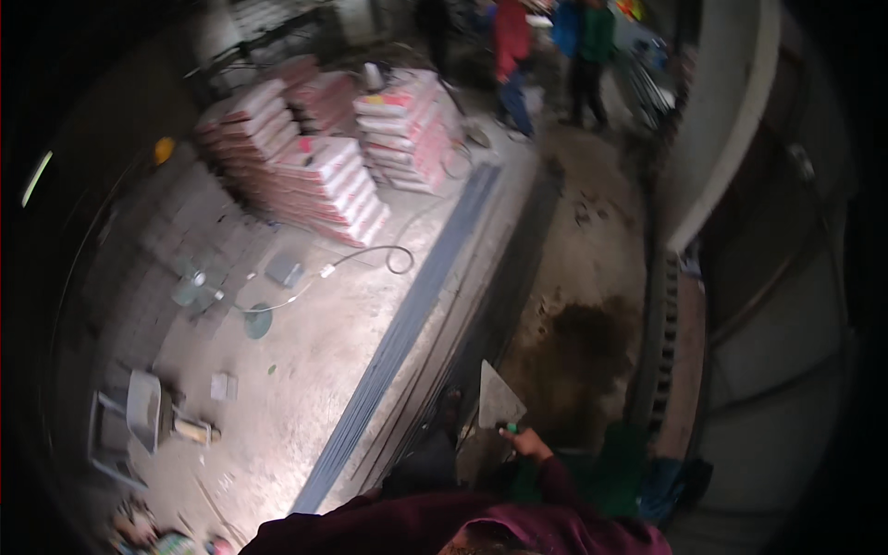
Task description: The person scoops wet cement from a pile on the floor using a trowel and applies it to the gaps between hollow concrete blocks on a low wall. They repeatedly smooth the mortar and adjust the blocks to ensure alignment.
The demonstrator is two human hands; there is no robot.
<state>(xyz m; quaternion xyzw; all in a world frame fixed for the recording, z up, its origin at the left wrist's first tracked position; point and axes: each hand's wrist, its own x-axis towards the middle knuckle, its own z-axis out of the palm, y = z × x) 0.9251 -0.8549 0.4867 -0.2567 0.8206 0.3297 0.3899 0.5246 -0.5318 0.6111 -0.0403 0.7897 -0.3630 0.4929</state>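
A trowel [499,400] with a pale, pointed blade is in my right hand [531,444]. My fingers are wrapped round its green handle, and the blade points away from me over the dark floor strip. A maroon sleeve covers my right arm. My left hand does not show; the maroon clothing fills the lower edge. Below the trowel, one of my dark shoes [451,400] shows beside long dark bars on the floor.
Long grey bars [398,338] lie along the floor to my left. Beyond them stand stacked red-and-white bags [324,180], a looping cable [400,261] and a wheelbarrow [145,409]. A wet dark patch [592,342] lies ahead right. Several people stand far ahead, one in red [511,42].
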